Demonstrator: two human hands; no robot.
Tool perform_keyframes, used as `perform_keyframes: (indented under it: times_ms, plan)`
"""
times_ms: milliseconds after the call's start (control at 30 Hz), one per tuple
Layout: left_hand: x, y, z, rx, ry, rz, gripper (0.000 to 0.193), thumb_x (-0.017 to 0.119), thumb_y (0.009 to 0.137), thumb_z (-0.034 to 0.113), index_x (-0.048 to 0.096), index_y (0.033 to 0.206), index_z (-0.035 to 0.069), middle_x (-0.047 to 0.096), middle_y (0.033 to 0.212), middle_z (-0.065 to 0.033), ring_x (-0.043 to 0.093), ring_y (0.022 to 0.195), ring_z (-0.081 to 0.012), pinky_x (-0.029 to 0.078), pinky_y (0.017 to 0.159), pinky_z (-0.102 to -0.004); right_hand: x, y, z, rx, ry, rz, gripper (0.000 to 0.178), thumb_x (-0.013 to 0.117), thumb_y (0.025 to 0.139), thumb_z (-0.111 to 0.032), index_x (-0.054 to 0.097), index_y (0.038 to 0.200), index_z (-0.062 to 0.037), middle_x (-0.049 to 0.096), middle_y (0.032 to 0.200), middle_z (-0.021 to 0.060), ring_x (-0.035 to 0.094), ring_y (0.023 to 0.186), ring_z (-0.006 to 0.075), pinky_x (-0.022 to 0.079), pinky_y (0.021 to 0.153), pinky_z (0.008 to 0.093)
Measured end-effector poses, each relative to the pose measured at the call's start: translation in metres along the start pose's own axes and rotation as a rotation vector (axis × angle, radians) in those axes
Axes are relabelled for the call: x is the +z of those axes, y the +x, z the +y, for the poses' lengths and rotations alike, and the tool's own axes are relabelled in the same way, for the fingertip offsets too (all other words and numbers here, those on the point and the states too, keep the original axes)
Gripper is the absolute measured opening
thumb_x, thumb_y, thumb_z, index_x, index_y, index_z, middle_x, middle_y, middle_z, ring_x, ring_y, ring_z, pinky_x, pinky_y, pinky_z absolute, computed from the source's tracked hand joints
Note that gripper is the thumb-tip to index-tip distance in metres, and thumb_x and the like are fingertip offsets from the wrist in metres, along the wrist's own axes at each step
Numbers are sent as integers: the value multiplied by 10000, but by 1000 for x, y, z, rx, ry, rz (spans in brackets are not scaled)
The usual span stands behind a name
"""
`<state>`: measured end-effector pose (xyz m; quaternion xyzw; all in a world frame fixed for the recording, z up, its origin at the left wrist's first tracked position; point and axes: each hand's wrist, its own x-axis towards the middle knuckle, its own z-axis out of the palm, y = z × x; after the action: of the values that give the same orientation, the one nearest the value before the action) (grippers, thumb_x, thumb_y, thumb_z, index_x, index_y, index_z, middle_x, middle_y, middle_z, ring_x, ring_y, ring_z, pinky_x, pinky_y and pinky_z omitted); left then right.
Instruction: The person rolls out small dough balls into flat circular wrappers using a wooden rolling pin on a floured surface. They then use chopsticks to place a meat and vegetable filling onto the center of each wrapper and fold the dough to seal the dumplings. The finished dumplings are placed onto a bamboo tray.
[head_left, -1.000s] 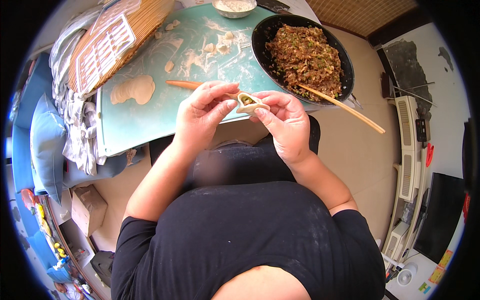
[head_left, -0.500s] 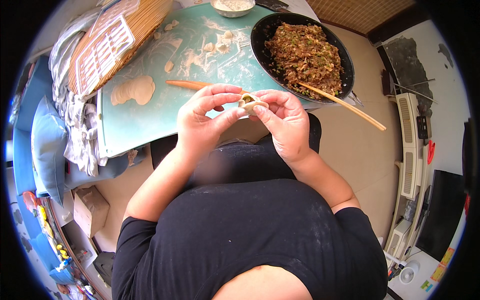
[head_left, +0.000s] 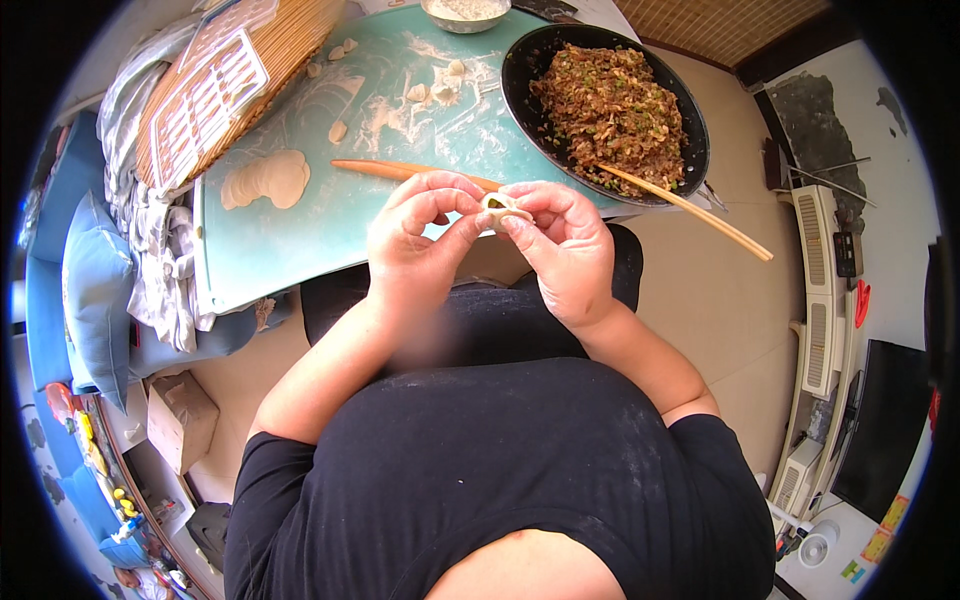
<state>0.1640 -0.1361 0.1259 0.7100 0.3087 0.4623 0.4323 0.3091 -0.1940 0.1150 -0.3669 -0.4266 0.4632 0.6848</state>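
Left hand and right hand pinch an unsealed dumpling at the counter's near edge; overpressing could expel filling.

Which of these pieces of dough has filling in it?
The dumpling pinched between the left hand and right hand: green filling shows in its opening. The flat rounds and small lumps on the mat show none.

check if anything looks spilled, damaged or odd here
The white wall on the right has ragged dark patches, as if its surface had flaked off. White powder lies scattered across the green mat, not just in the bowl.
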Motion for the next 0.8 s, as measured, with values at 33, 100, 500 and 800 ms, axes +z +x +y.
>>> perform_keyframes:
  times_ms: [33, 100, 500, 800]
  plan:
    - [0, 0, -1, 44, 18, 1, 125, 694, 729, -33, 610, 817, -8, 611, 967, -102, 563, 882, -158, 463, 739, -263, 0, 0, 0, -5, -7, -2, 155, 563, 834, 77, 530, 967, 5, 566, 1047, 117, 595, 924, 146, 495, 839, 267]
    - [0, 0, -5, 133, 54, 3, 131, 696, 728, -27, 600, 814, -3, 603, 987, -97, 551, 889, -155, 455, 747, -267, 0, -1, -1, -15, -19, -5, 154, 559, 833, 84, 525, 963, 8, 561, 1047, 118, 591, 922, 140, 492, 841, 260]
    - [0, -1, -3, 188, 104, 12, 184, 699, 706, -50, 655, 868, 24, 609, 1066, -121, 579, 973, -202, 470, 802, -296, -3, -1, 0, -33, -51, -14, 162, 571, 828, 76, 538, 961, -9, 574, 1049, 116, 595, 920, 144, 500, 820, 254]
    - [1, -1, -2, 244, 178, 40, 204, 711, 691, -47, 663, 876, 24, 626, 1043, -119, 591, 926, -196, 483, 766, -287, -4, -3, 2, -68, -142, -3, 160, 583, 820, 73, 558, 952, -15, 583, 1032, 113, 599, 912, 137, 504, 789, 245]
